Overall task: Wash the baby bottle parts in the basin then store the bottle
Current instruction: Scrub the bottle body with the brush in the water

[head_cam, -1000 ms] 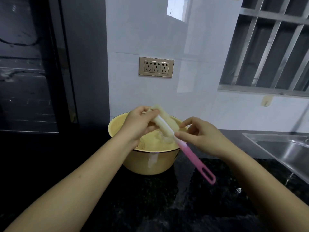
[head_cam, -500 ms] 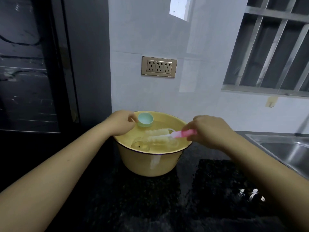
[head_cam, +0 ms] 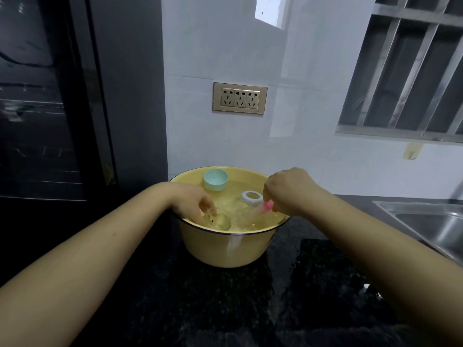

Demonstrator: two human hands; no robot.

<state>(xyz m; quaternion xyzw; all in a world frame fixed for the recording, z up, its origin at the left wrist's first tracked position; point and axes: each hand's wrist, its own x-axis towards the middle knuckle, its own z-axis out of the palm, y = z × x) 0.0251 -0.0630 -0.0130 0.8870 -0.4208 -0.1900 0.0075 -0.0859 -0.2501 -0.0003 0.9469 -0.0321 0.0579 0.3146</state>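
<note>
Shifting the left grip (head_cam: 198, 206) from the back of the basin (head_cam: 225, 251), beside the cap (head_cam: 215, 180), down to the near side since half a second ago. Tipping the brush (head_cam: 265, 207) from flat on the water to steep, head now under. Curling left fingertips onto the neck of the bottle (head_cam: 218, 220), lying low in the water at the basin's near left, apparently pinching it. Clamping the right grip (head_cam: 288, 191) tight round the pink handle, just beside the white ring (head_cam: 251, 197) floating mid-basin. Judging by this, entering the bottle-scrubbing step, with storing far off. Probably needing next: raising and steadying the bottle mouth toward the brush, then feeding the bristles straight in without letting the wet bottle slip. Working over the black table (head_cam: 225, 309).
</note>
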